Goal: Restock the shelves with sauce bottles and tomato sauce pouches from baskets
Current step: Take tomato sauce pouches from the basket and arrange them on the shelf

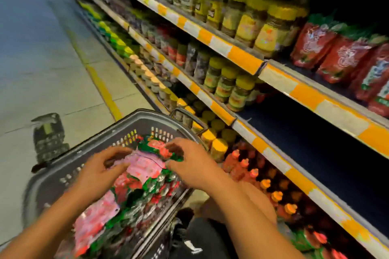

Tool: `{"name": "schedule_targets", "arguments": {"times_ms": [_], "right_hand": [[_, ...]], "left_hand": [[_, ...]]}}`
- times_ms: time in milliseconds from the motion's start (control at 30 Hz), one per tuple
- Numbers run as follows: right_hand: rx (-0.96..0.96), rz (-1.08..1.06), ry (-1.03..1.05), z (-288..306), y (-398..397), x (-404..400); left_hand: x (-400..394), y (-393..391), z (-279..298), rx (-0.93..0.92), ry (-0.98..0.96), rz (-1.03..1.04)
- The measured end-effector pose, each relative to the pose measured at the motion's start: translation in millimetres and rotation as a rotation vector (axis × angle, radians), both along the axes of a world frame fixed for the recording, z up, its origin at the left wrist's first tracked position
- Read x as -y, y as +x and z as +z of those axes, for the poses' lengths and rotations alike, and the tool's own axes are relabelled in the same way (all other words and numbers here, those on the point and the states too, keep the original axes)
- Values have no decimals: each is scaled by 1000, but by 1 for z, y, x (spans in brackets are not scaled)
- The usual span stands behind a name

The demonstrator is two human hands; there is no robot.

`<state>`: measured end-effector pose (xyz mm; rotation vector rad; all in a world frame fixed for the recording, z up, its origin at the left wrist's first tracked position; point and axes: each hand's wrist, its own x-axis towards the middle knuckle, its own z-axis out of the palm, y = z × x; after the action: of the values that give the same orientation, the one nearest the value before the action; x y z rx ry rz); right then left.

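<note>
1. Head view. Both hands are down in the grey plastic shopping basket (134, 120), which stands on the floor beside the shelving. The basket is heaped with red, green and pink foil tomato sauce pouches (145, 166).
2. Left hand (101, 172): fingers curled over the left edge of the top pouch, apparently pinching it; motion blur makes the contact uncertain.
3. Right hand (189, 164): fingers curled onto the right edge of the same pouch, thumb underneath not visible.
4. Step in hand, as judged: lifting one pouch out of the heap.
5. Technique: take the pouch by both side edges, lift it straight up so neighbours do not slide out.
6. Likely destination: the bare dark blue middle shelf (315, 143), below the red pouches on the upper shelf (336, 57). Stand it upright, label forward.
7. Risk: foil is slippery; a loose pinch could drop it onto the orange-capped sauce bottles (252, 172) on the bottom shelf.
</note>
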<state>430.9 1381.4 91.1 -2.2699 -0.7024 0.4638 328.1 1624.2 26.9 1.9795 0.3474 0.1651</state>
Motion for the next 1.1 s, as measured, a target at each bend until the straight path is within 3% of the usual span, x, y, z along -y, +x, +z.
{"name": "schedule_targets", "arguments": {"times_ms": [167,467,667,1100], "right_hand": [[-43,138,-149,-28,-5,-69],[-88,-56,-252,-80,37,-97],[-1,-104,-379,-117,61,-86],[-57,-74,-468,-162,97,-89]], "left_hand": [[-49,-33,-49,-173,34,160],[-50,-40,-101,-354,-39,247],[-21,-22,-127,-489,-86,302],[0,8,-143,-486,-73,388]]}}
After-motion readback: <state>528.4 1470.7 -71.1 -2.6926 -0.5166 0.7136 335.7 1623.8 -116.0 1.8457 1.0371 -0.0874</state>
